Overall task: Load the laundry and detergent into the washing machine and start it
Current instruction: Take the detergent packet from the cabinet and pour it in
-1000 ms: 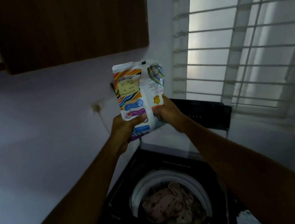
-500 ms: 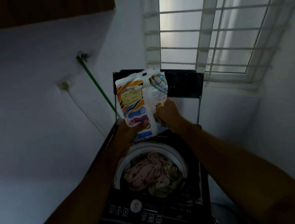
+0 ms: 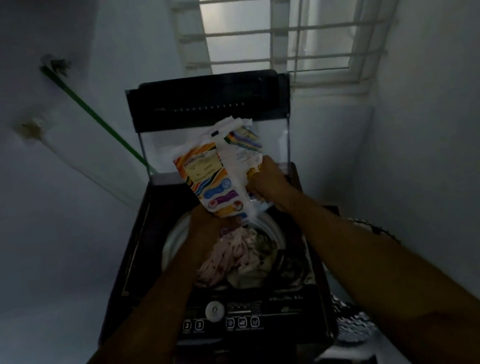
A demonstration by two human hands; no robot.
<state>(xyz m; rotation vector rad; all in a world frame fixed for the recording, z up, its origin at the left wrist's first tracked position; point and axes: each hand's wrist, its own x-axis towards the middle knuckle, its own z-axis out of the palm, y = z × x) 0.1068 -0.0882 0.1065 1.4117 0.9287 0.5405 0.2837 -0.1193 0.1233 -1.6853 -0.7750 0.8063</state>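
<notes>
Both bare forearms reach forward from the lower corners and converge ahead. The left hand sits lower, fingers curled under the bottom of a packet, gripping it. The right hand is higher and just beside it, fingers wrapped round the packet's right side, wrist bent slightly inward.

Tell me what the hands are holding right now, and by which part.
Both hands hold the detergent packet over the washing machine's drum. The left hand grips its lower end; the right hand grips its right edge, near the bottom.
</notes>
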